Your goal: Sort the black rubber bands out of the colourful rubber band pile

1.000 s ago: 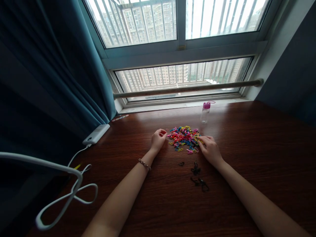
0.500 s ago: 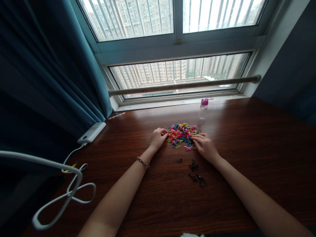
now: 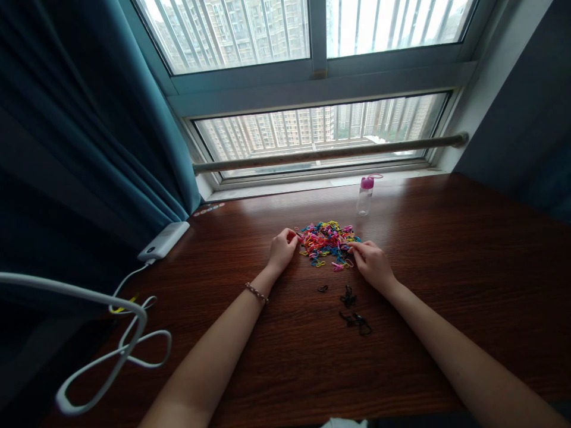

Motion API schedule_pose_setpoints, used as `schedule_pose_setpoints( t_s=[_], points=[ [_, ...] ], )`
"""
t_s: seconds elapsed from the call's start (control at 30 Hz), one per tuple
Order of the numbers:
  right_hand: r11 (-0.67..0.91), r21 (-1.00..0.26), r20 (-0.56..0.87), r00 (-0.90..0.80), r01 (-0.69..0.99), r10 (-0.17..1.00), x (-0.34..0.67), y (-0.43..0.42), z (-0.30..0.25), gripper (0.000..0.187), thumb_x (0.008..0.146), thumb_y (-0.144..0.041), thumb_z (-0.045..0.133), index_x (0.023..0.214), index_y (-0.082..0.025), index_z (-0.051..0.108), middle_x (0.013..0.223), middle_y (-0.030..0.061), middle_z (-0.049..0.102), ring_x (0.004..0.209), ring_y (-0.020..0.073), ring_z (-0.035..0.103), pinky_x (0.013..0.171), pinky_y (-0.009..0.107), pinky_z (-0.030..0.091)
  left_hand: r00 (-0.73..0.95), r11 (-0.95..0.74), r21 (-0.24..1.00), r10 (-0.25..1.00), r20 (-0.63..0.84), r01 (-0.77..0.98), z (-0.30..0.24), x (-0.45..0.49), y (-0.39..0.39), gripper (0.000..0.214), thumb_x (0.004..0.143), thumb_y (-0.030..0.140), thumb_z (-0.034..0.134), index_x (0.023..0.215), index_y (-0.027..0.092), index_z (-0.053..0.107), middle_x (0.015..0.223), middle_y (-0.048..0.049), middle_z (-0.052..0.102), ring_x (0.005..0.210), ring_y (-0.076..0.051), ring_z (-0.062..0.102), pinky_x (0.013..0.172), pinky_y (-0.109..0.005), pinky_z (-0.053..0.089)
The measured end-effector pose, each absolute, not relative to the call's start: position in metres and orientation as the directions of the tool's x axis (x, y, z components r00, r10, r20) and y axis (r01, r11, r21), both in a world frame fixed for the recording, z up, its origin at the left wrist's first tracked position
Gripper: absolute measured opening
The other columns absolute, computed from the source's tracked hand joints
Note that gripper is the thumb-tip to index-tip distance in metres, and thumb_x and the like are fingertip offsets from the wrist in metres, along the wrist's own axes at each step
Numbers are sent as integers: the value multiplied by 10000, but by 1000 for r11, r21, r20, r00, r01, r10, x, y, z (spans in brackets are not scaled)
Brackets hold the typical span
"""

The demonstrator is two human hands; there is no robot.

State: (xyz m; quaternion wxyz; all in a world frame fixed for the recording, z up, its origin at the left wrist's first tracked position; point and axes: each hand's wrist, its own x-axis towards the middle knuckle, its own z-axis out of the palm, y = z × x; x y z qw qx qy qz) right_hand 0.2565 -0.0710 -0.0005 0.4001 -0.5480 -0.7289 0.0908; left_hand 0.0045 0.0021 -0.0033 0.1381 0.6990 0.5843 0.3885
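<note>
A loose heap of small, many-coloured rubber bands (image 3: 328, 242) lies on the brown wooden table. At its left edge is my left hand (image 3: 282, 248), thumb and fingers pinched together; a small dark bit shows at the fingertips, too small to name surely. My right hand (image 3: 373, 264) is at the right edge, its index finger and thumb closed against the bands. What lies between those fingertips is hidden. Nearer to me are black rubber bands: a small one (image 3: 322, 289), a little clump (image 3: 348, 295) and a looser group (image 3: 357, 321).
A clear bottle with a pink cap (image 3: 364, 199) stands behind the heap. On the left lie a white power bank (image 3: 163, 242) and its looped white cable (image 3: 141, 321), beside a blue curtain (image 3: 178, 178). A barred window and a rail (image 3: 330, 154) are at the back.
My left hand has drawn slightly away from the heap, fingers pinched. The fingers of my right hand have come closer together at the heap's edge. The view has shifted slightly.
</note>
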Motion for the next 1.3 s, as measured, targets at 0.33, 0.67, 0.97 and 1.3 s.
schedule_pose_setpoints(
  t_s=[0.33,0.67,0.97,1.3],
  points=[
    [456,-526,480,-192,718,856,257,-70,-2,258,811,-152,489,1002,-226,647,876,44,651,817,188,531,762,313,463,-30,-288,663,905,425,690,-8,3,5,100,764,205,521,842,175,575,768,-21,622,650,-124,575,624,-237,453],
    [465,-486,466,-230,740,854,258,-69,0,66,776,-221,582,776,-225,647,826,31,652,826,207,507,757,346,436,60,-294,550,914,402,782,-7,2,5,105,758,243,567,798,167,627,814,-49,610,711,-148,573,691,-268,455],
    [440,-490,466,-200,752,862,258,-69,1,87,792,-209,538,716,-205,581,763,42,613,801,210,513,730,336,422,37,-269,524,911,411,808,-5,4,4,76,741,243,577,740,167,580,768,-35,590,703,-143,555,668,-260,436],
    [427,-551,552,-71,717,831,257,-69,1,124,832,-217,457,845,-186,577,780,61,598,751,200,547,710,312,428,189,-343,398,906,378,851,2,10,-3,104,731,267,568,670,184,584,736,-39,609,722,-175,529,670,-285,411]
  ],
)
